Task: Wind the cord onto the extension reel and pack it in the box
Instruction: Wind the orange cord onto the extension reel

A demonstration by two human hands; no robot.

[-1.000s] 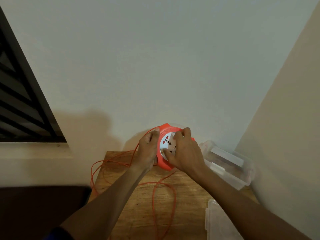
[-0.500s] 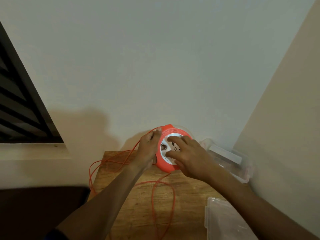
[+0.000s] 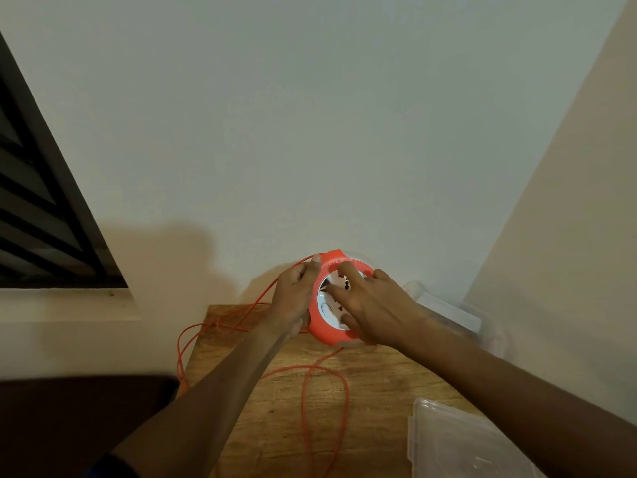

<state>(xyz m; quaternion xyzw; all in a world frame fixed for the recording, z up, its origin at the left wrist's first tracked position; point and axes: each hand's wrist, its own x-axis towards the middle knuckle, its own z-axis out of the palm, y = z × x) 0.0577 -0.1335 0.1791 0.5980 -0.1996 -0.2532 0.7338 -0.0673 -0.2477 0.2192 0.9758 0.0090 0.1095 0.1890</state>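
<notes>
An orange extension reel (image 3: 327,334) with a white socket face stands tilted on edge at the back of the wooden table (image 3: 379,391). My left hand (image 3: 293,298) grips its left rim, thumb on top. My right hand (image 3: 372,308) lies on the white face, fingers spread across the sockets. A thin orange cord (image 3: 310,401) runs from the reel in loose loops over the table and off its left edge. The clear plastic box (image 3: 458,319) stands open at the back right, partly behind my right wrist.
A clear plastic lid (image 3: 455,443) lies at the table's front right corner. Walls close the table in at the back and right. A dark window frame (image 3: 44,215) is on the left, and a dark surface (image 3: 69,426) sits below it.
My right hand has turned on the reel's face, fingers shifting from the top edge across the sockets. The cord loops on the table have moved slightly. My left hand keeps its hold.
</notes>
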